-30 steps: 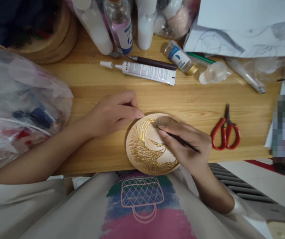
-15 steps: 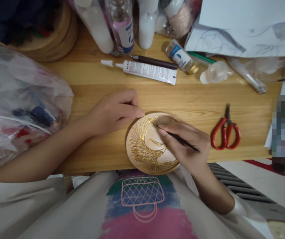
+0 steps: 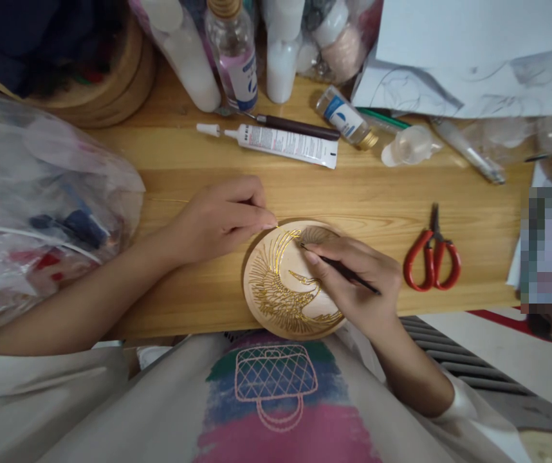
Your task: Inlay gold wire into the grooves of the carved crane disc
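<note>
A round wooden plate (image 3: 291,256) lies at the table's front edge. Its face carries a bird design, partly outlined in shiny gold wire (image 3: 283,299), with bare drawn lines elsewhere. My right hand (image 3: 360,276) rests over the plate's right side, fingers closed round slim black tweezers (image 3: 348,274). Their tip points at the upper middle of the design, near the gold lines. At the plate's upper left rim, my left hand (image 3: 225,215) is pinched, with a bit of gold wire showing at its fingertips. A thin gold strand also trails on the table left of that hand.
Red-handled pliers (image 3: 433,254) lie to the right. Behind the plate are a glue tube (image 3: 285,146), a dark-handled tool (image 3: 300,127) and a small bottle (image 3: 346,117). Several bottles, drawn papers (image 3: 415,83) and a plastic bag (image 3: 54,212) surround the work.
The view has shifted slightly, so the things on the table appear a little displaced. Both hands keep nearly the same pose at the plate.
</note>
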Available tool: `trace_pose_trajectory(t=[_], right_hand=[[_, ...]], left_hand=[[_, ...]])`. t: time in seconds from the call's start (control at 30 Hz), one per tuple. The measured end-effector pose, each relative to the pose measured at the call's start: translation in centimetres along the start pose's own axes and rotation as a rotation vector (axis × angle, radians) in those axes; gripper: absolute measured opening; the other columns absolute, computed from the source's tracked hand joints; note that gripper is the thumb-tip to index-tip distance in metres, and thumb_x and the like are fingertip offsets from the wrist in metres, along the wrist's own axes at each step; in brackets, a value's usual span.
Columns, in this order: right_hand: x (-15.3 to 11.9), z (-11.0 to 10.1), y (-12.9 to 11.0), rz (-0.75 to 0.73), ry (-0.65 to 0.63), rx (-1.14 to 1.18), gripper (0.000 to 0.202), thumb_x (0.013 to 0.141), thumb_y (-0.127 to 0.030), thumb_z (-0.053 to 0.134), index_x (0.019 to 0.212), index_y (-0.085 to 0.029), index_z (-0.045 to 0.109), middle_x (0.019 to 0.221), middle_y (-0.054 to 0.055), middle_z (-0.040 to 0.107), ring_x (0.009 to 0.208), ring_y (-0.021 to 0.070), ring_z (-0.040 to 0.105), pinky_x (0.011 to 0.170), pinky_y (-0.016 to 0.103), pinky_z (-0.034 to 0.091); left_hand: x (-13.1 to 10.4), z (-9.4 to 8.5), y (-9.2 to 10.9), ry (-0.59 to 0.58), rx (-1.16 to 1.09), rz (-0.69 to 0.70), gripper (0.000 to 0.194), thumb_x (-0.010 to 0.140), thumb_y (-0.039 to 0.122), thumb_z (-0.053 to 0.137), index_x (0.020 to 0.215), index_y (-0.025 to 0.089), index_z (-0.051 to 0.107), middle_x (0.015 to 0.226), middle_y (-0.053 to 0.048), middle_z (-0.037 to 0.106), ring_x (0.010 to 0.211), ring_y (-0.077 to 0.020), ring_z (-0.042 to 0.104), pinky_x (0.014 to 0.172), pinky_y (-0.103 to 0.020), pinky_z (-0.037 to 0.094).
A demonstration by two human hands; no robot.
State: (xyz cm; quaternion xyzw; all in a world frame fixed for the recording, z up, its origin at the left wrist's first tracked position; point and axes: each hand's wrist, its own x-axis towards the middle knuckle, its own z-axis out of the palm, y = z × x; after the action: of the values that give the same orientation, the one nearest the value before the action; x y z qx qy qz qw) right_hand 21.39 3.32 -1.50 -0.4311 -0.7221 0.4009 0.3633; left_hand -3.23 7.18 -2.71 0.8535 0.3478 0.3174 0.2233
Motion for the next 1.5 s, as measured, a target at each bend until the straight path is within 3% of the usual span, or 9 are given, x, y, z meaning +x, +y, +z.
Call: trace_pose_trajectory(t=[0.13, 0.37, 0.77, 1.03, 1.5], right_hand=[[-0.08, 0.04, 0.03, -0.014, 0.007, -0.018, 0.017, 0.082, -0.007, 0.073, 0.095, -0.016, 0.075, 0.086, 0.004, 0.078, 0.080, 0.0140, 0.073, 0.080, 0.028, 0.060], [-0.09, 0.08, 0.06, -0.014, 0.005, -0.017, 0.018, 0.083, -0.008, 0.073, 0.097, -0.017, 0.075, 0.089, 0.005, 0.078, 0.083, 0.0158, 0.074, 0.086, 0.033, 0.061], [-0.11, -0.37, -0.66, 0.025, 0.114, -0.065, 0.016, 0.082, -0.010, 0.074, 0.095, -0.019, 0.075, 0.087, 0.001, 0.078, 0.077, 0.0126, 0.073, 0.073, 0.025, 0.061], [0.38, -0.51, -0.45, 0.031, 0.042, -0.067, 0.012, 0.083, -0.010, 0.073, 0.093, -0.017, 0.075, 0.085, 0.003, 0.077, 0.076, 0.0118, 0.072, 0.071, 0.023, 0.058], [0.43, -0.25, -0.38, 0.005, 0.030, -0.083, 0.011, 0.083, -0.010, 0.073, 0.092, -0.017, 0.075, 0.084, 0.002, 0.078, 0.077, 0.0131, 0.073, 0.074, 0.026, 0.061]], left_hand=[[0.01, 0.01, -0.01, 0.007, 0.001, 0.023, 0.021, 0.098, 0.021, 0.056, 0.080, 0.019, 0.067, 0.075, 0.000, 0.057, 0.067, -0.0101, 0.056, 0.058, -0.021, 0.043], [-0.12, -0.16, -0.08, 0.008, -0.004, 0.040, 0.018, 0.099, 0.021, 0.055, 0.085, 0.020, 0.067, 0.076, 0.001, 0.056, 0.066, -0.0100, 0.055, 0.056, -0.021, 0.042], [-0.05, 0.02, 0.05, -0.001, 0.002, 0.039, 0.017, 0.099, 0.018, 0.054, 0.087, 0.021, 0.066, 0.078, 0.000, 0.056, 0.068, -0.0107, 0.056, 0.056, -0.022, 0.043], [-0.24, -0.08, 0.02, 0.004, 0.049, 0.040, 0.019, 0.098, 0.017, 0.054, 0.086, 0.019, 0.068, 0.078, 0.000, 0.056, 0.068, -0.0103, 0.054, 0.057, -0.021, 0.042], [-0.23, 0.01, 0.07, 0.008, 0.040, 0.013, 0.020, 0.098, 0.019, 0.055, 0.082, 0.021, 0.068, 0.078, 0.000, 0.058, 0.069, -0.0101, 0.056, 0.058, -0.021, 0.043]])
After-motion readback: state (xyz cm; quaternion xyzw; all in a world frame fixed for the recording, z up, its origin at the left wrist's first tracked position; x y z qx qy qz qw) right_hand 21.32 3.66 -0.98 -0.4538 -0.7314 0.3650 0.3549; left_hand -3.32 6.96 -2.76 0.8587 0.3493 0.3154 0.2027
